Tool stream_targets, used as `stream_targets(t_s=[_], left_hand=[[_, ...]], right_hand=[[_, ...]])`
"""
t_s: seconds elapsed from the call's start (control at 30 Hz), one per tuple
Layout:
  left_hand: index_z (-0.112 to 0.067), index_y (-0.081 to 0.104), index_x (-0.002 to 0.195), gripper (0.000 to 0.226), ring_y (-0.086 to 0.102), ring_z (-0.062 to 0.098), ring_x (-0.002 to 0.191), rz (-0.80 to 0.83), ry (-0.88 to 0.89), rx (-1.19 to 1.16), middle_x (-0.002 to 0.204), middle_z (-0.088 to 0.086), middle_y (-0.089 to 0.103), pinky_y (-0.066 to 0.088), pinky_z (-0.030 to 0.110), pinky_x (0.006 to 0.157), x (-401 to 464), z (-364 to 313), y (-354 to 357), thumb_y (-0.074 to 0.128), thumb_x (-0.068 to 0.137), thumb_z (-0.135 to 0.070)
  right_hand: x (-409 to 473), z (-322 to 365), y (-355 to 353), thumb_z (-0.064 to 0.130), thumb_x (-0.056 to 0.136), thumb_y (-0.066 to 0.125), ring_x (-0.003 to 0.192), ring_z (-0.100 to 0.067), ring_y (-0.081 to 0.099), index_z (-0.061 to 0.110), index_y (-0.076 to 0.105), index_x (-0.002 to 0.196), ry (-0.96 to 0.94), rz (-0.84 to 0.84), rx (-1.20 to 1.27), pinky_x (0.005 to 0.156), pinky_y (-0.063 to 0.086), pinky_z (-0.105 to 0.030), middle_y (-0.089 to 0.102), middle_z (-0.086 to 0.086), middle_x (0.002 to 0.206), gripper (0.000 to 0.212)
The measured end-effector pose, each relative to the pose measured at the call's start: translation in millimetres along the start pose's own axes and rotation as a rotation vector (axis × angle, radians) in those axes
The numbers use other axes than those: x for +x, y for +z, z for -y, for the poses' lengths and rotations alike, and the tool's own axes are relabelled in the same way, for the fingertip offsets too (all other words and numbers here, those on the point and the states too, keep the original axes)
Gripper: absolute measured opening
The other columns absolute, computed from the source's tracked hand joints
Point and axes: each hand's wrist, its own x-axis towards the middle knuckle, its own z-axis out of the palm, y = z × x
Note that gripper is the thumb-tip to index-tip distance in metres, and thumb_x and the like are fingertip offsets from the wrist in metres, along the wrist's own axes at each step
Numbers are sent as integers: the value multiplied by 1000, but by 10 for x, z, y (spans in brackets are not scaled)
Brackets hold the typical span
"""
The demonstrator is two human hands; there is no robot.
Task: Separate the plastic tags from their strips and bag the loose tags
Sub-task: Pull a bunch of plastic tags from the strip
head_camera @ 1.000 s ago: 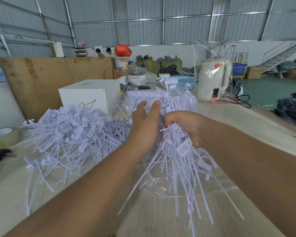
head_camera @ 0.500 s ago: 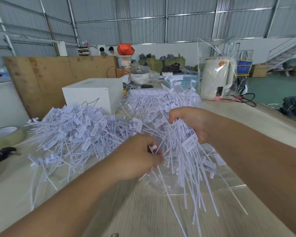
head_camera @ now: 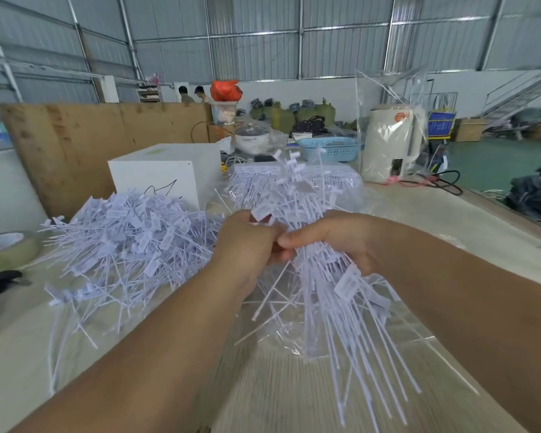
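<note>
Head view. Largest, the loose tag pile (head_camera: 122, 245) lies far left on the table (head_camera: 450, 232). My right hand (head_camera: 334, 242) clamps a tag bundle (head_camera: 331, 295) over the clear bag (head_camera: 384, 310), presumably to catch drops; my left hand (head_camera: 247, 245) pinches tags there.

Your left hand (head_camera: 247, 242) and right hand (head_camera: 334, 242) are bare; both your forearms are bare right to the frame edge; your fingers are bare too; one right fingertip shows a short nail.
</note>
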Motion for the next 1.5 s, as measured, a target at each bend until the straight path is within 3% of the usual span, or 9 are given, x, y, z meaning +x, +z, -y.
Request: stream_targets(t_s=[0.2, 0.3, 0.43, 0.63, 0.83, 1.03, 1.13, 1.4, 1.5], left_hand=[[-18, 53, 111, 36, 70, 25, 60, 168, -38, 19, 71, 12, 72, 57, 33, 54, 23, -19, -45, 64, 85, 3], [-23, 64, 86, 5, 62, 17, 49, 35, 161, 554, 67, 6, 71, 53, 32, 57, 21, 8, -278, 68, 83, -24], [-12, 69, 70, 54, 48, 7, 32, 190, -19, 833, 52, 0, 66, 33, 20, 46, -7, 56, -329, 52, 86, -61], [-15, 61, 78, 54, 35, 11, 33, 258, -252, 308, 47, -2, 57, 24, 15, 41, -58, -55, 0, 40, 92, -63], [-12, 59, 79, 47, 58, 24, 65, 508, -395, -224, 71, 10, 62, 46, 29, 61, -256, -128, 268, 26, 94, -42], [-2, 51, 135, 81, 59, 36, 116, 741, -464, -536, 125, 24, 61, 44, 50, 98, -328, -227, 259, 32, 88, -66], [-9, 45, 141, 81, 55, 29, 122, 741, -401, -324, 131, 12, 60, 33, 45, 110, -352, -249, 296, 30, 88, -68], [-36, 57, 94, 42, 51, 4, 75, 629, 163, 614, 95, -11, 52, 36, 26, 67, -481, -276, 237, 44, 81, -73], [-27, 62, 80, 54, 62, 16, 80, 545, 251, 712, 88, -4, 64, 45, 32, 76, -447, -215, 122, 45, 70, -78]], right_hand=[[101, -30, -29, 11, 56, 81, 119, -30, 44, 7, 39, 140, -17, -224, 59, 88, 38, -41, 46, -10, 132, 94], [78, -25, -108, 12, 59, 79, 104, -28, 42, 13, 36, 138, -54, -273, 104, 84, 41, -41, 41, -8, 118, 90], [28, 27, -169, 16, 58, 77, 115, -28, 44, 8, 49, 132, -77, -253, 113, 90, 36, -42, 46, -7, 131, 80], [-152, 96, -96, 25, 56, 75, 132, -30, 40, 12, 55, 130, -84, -142, 68, 105, 32, -51, 46, -9, 143, 78], [-269, 81, -150, 13, 75, 67, 97, -32, 64, 1, 66, 99, 41, 100, 140, 105, 43, -52, 64, -20, 104, 26], [-340, 51, -271, 39, 43, 92, 131, -31, 49, 14, 57, 132, 30, 87, 32, 111, 35, -51, 47, -14, 146, 98], [-321, 1, -273, 32, 47, 87, 131, -28, 41, 13, 60, 127, -17, -53, 35, 102, 34, -47, 44, -6, 146, 87], [-399, -38, -403, 13, 45, 70, 59, -20, 43, 8, 55, 89, -71, -300, 69, 38, 39, -21, 51, -9, 85, 48], [-444, -82, -546, 9, 57, 73, 84, -22, 52, 4, 61, 108, -40, -366, 98, 55, 41, -24, 54, -9, 111, 53]])
